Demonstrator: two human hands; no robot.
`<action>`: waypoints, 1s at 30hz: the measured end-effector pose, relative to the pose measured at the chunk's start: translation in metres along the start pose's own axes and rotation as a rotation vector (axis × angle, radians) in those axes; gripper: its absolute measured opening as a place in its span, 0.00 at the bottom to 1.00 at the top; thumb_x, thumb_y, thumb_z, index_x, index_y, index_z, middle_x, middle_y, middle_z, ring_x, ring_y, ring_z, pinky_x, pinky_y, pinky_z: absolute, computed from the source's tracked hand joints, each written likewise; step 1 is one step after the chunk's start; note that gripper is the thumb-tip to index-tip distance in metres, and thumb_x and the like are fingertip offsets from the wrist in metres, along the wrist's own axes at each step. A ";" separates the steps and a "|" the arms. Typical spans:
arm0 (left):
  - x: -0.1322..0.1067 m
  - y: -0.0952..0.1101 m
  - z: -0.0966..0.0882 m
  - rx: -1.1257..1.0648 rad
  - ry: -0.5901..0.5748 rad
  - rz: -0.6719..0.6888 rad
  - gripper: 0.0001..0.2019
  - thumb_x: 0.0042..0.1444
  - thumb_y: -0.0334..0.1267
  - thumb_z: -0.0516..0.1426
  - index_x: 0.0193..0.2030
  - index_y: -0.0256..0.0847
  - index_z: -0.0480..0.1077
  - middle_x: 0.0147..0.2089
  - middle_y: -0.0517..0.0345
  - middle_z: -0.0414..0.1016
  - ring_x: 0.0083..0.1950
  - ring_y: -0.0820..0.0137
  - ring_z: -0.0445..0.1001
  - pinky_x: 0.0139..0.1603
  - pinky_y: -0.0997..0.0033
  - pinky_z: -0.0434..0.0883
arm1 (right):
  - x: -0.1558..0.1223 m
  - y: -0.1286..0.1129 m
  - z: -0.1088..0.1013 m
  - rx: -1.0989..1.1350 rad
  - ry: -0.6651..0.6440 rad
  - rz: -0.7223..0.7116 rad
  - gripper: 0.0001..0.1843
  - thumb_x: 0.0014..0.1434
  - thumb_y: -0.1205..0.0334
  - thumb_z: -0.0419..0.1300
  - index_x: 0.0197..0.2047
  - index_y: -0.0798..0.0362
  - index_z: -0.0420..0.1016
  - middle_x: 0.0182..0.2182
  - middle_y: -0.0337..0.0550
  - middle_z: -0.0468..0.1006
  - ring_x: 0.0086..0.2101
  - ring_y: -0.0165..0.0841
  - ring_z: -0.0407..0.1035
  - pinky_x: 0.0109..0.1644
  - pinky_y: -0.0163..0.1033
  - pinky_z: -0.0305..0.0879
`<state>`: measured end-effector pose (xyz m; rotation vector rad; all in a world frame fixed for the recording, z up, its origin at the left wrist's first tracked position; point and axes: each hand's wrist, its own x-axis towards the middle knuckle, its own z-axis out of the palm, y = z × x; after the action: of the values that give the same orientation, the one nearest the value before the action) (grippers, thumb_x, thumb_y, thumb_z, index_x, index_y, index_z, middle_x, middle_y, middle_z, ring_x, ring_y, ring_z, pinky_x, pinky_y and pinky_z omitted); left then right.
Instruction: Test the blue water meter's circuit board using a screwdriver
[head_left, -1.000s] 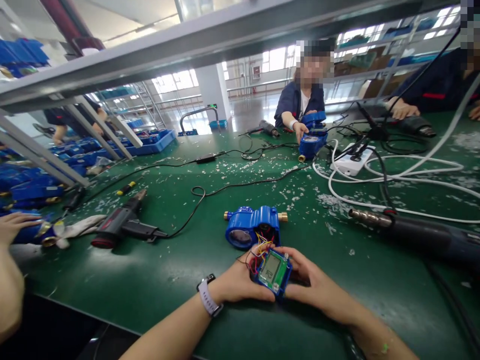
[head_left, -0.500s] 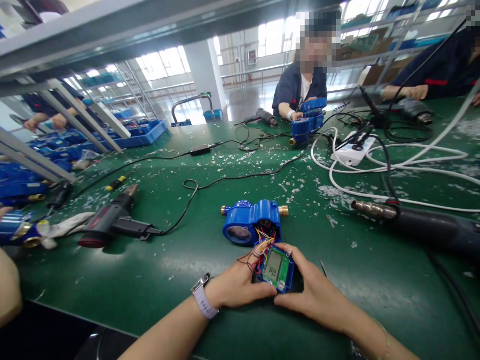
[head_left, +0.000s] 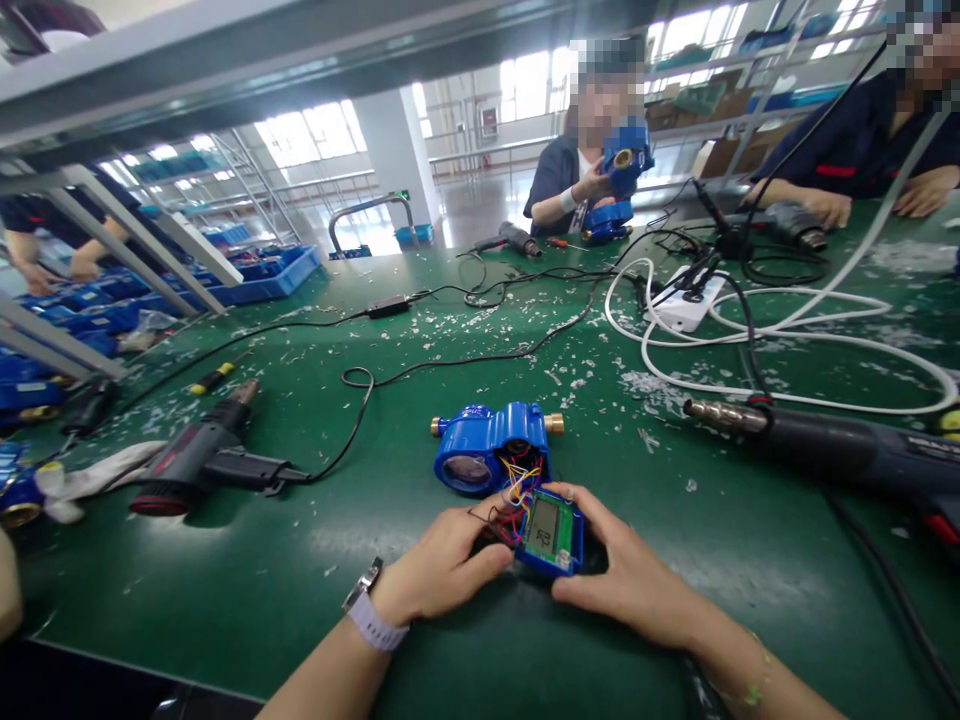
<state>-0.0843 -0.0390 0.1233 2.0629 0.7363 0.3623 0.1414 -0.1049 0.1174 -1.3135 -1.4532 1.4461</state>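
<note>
A green circuit board with a small grey display in a blue frame (head_left: 553, 530) sits between both my hands, low in the middle of the view. My left hand (head_left: 442, 570) pinches its left side, fingers curled by the coloured wires (head_left: 517, 490). My right hand (head_left: 626, 575) grips its right side and lower edge. Those wires run up into a blue meter housing with brass ends (head_left: 491, 450) lying on the green table (head_left: 337, 560) just beyond my hands.
A black heat gun (head_left: 199, 460) lies to the left, another (head_left: 840, 450) to the right. White cables and a power strip (head_left: 686, 310) lie behind. White scraps litter the table. A person opposite holds up a blue meter (head_left: 622, 155). Blue crates (head_left: 262, 280) stand far left.
The board has turned slightly in my hands and stays beside the housing. The person opposite has lifted a blue meter off the table. My view has shifted slightly.
</note>
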 end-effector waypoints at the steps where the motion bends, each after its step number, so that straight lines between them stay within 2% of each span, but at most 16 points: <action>1: -0.001 0.000 -0.001 0.021 0.046 -0.038 0.28 0.60 0.46 0.54 0.66 0.39 0.59 0.51 0.49 0.78 0.50 0.62 0.76 0.51 0.67 0.72 | 0.000 0.000 -0.001 -0.004 0.002 0.006 0.41 0.46 0.58 0.67 0.62 0.51 0.57 0.55 0.47 0.68 0.53 0.45 0.63 0.60 0.48 0.57; 2: -0.001 -0.001 -0.001 0.052 0.091 -0.079 0.26 0.58 0.46 0.56 0.62 0.38 0.66 0.43 0.51 0.80 0.40 0.64 0.77 0.41 0.70 0.72 | -0.001 0.000 -0.001 -0.009 0.000 0.011 0.42 0.46 0.57 0.67 0.62 0.52 0.57 0.55 0.47 0.68 0.54 0.46 0.63 0.60 0.49 0.56; 4: -0.002 -0.004 0.000 0.118 0.153 -0.142 0.15 0.55 0.45 0.59 0.42 0.37 0.77 0.28 0.57 0.77 0.26 0.71 0.71 0.28 0.75 0.64 | -0.001 -0.001 -0.002 -0.013 -0.006 0.020 0.42 0.46 0.57 0.66 0.62 0.52 0.56 0.56 0.48 0.67 0.55 0.46 0.61 0.61 0.49 0.55; 5: -0.002 -0.006 0.001 0.140 0.154 -0.155 0.13 0.54 0.45 0.59 0.31 0.36 0.77 0.23 0.59 0.73 0.22 0.74 0.67 0.26 0.76 0.60 | -0.001 -0.001 -0.002 -0.014 -0.010 0.026 0.42 0.46 0.57 0.66 0.63 0.52 0.56 0.56 0.48 0.67 0.56 0.45 0.61 0.61 0.49 0.55; 6: -0.003 -0.008 0.002 0.147 0.136 -0.157 0.16 0.55 0.45 0.59 0.23 0.35 0.74 0.19 0.61 0.69 0.20 0.76 0.63 0.25 0.76 0.56 | -0.001 -0.002 -0.001 -0.012 -0.013 0.031 0.42 0.46 0.58 0.66 0.63 0.52 0.55 0.56 0.48 0.66 0.56 0.45 0.60 0.61 0.48 0.55; 7: -0.003 -0.009 0.003 0.140 0.103 -0.150 0.19 0.55 0.45 0.58 0.18 0.35 0.71 0.16 0.62 0.65 0.20 0.78 0.60 0.24 0.76 0.54 | -0.001 -0.003 -0.001 -0.007 -0.015 0.034 0.42 0.46 0.58 0.66 0.63 0.52 0.55 0.57 0.47 0.66 0.56 0.45 0.60 0.61 0.48 0.55; 10: -0.004 -0.009 0.007 0.046 0.037 -0.099 0.19 0.55 0.45 0.60 0.19 0.34 0.71 0.16 0.64 0.63 0.19 0.79 0.57 0.24 0.77 0.53 | -0.001 -0.004 0.000 0.000 -0.024 0.037 0.42 0.45 0.58 0.66 0.62 0.52 0.56 0.56 0.46 0.67 0.56 0.45 0.60 0.60 0.47 0.56; 14: -0.003 -0.005 0.011 -0.040 0.098 -0.018 0.20 0.58 0.44 0.57 0.19 0.34 0.69 0.19 0.61 0.67 0.21 0.78 0.61 0.25 0.78 0.56 | 0.000 -0.002 0.001 -0.046 -0.033 0.037 0.41 0.46 0.59 0.66 0.62 0.51 0.57 0.56 0.45 0.67 0.55 0.43 0.61 0.60 0.46 0.55; 19: -0.002 -0.002 0.015 -0.163 0.090 -0.041 0.21 0.62 0.43 0.52 0.22 0.33 0.73 0.20 0.54 0.74 0.22 0.75 0.70 0.27 0.79 0.63 | 0.001 -0.001 0.002 -0.038 -0.036 0.031 0.41 0.46 0.58 0.66 0.62 0.52 0.56 0.55 0.46 0.67 0.54 0.42 0.62 0.60 0.46 0.54; 24: -0.001 0.000 0.018 -0.225 0.109 -0.078 0.29 0.63 0.52 0.49 0.19 0.33 0.72 0.19 0.52 0.73 0.22 0.74 0.69 0.28 0.78 0.64 | 0.000 -0.004 0.002 -0.038 -0.038 0.046 0.42 0.46 0.55 0.66 0.62 0.53 0.57 0.55 0.48 0.67 0.54 0.45 0.61 0.59 0.47 0.54; 30: 0.000 -0.005 0.023 -0.424 0.073 -0.158 0.34 0.59 0.62 0.49 0.16 0.34 0.69 0.17 0.53 0.70 0.21 0.75 0.66 0.28 0.76 0.62 | 0.000 -0.005 0.002 -0.046 -0.030 0.036 0.41 0.46 0.55 0.66 0.61 0.54 0.57 0.54 0.48 0.67 0.53 0.44 0.62 0.58 0.47 0.55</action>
<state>-0.0744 -0.0523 0.1064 1.5906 0.7845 0.4623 0.1384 -0.1047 0.1218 -1.3570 -1.4977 1.4694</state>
